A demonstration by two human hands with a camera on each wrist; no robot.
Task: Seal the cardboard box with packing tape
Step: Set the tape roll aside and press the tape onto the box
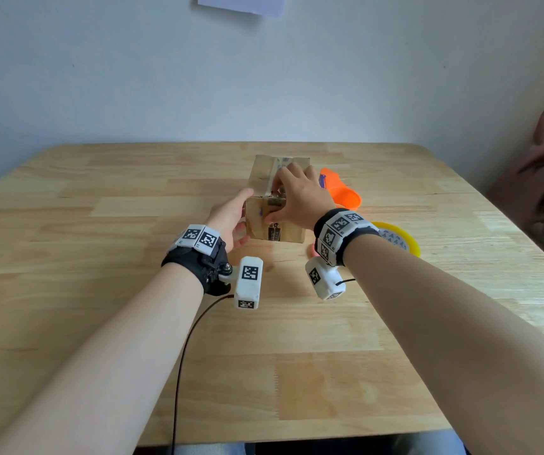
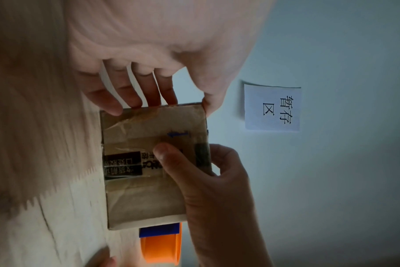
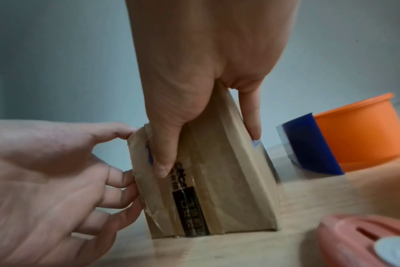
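Box [image 1: 277,205] is hemmed in: left hand [image 1: 231,218] on its left side, right hand [image 1: 300,198] over the top, orange tape dispenser [image 1: 339,190] and yellow tape roll [image 1: 398,239] crowding the right. Near table [image 1: 264,356] is open.

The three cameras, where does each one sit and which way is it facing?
Head: worn on the head, looking forward and down at the table; both forearms show.
Left wrist: looks along the left hand at the cardboard box.
Right wrist: looks along the right hand at the box.
All three share the box; both wrist views share the orange dispenser.
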